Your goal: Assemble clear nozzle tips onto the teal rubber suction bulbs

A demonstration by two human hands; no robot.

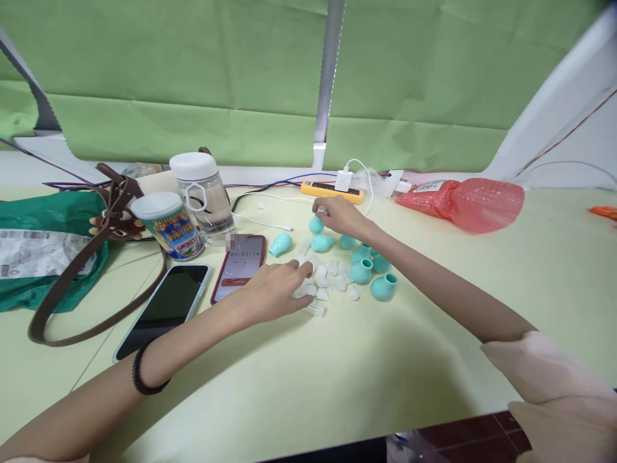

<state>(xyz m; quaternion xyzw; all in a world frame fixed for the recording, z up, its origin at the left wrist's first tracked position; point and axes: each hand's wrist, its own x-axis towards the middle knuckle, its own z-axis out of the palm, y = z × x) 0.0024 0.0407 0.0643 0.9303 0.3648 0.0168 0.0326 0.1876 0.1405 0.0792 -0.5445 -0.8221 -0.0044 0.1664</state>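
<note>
Several teal rubber bulbs (369, 270) and a heap of small clear plastic tips (330, 276) lie on the pale yellow table (337, 373). My left hand (272, 292) rests palm down at the heap's left side, fingertips pinched on a clear tip. My right hand (340, 215) reaches over the far side of the bulbs, fingers curled on one teal bulb (315, 225) with a small clear piece at its fingertips. Another teal bulb (280, 244) lies apart to the left.
Two phones (166, 305) (240, 265) lie left of the heap. Behind them stand a printed can (168, 226) and a clear bottle (205, 193). A green bag with a brown strap (43, 251) lies far left, a yellow power strip (332, 188) and red bubble-wrap bag (465, 202) at the back.
</note>
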